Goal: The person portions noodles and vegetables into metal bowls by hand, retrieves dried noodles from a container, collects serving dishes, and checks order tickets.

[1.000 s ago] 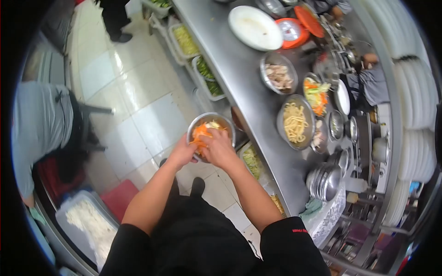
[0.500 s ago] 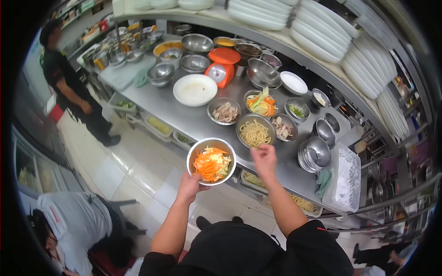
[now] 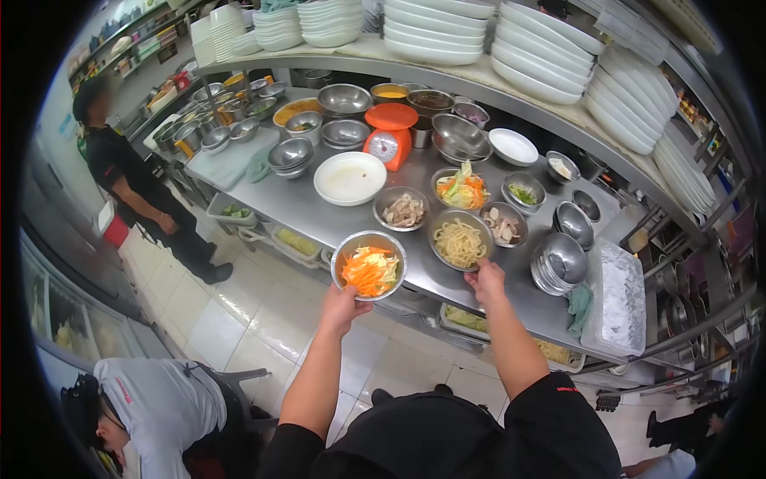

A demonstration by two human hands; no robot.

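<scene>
A stainless-steel counter point(image 3: 299, 209) runs beneath a shelf point(image 3: 319, 57) lined with stacks of white dishes point(image 3: 437, 33) in a kitchen. On the steel, 1 orange scale point(image 3: 389, 140) stands behind 1 broad white plate point(image 3: 349, 178). Grouped to the right — 1 bowl of meat pieces point(image 3: 377, 210), 1 bowl of shredded vegetables point(image 3: 433, 188), 1 bowl of pale slices point(image 3: 526, 228) and, at the front edge, 1 bowl of noodles point(image 3: 432, 237). Stacked metal bowls point(image 3: 561, 259) sit farther right, near 1 green cloth point(image 3: 580, 310) and 1 white tub point(image 3: 610, 345). A pale board point(image 3: 227, 165) lies at left.
</scene>
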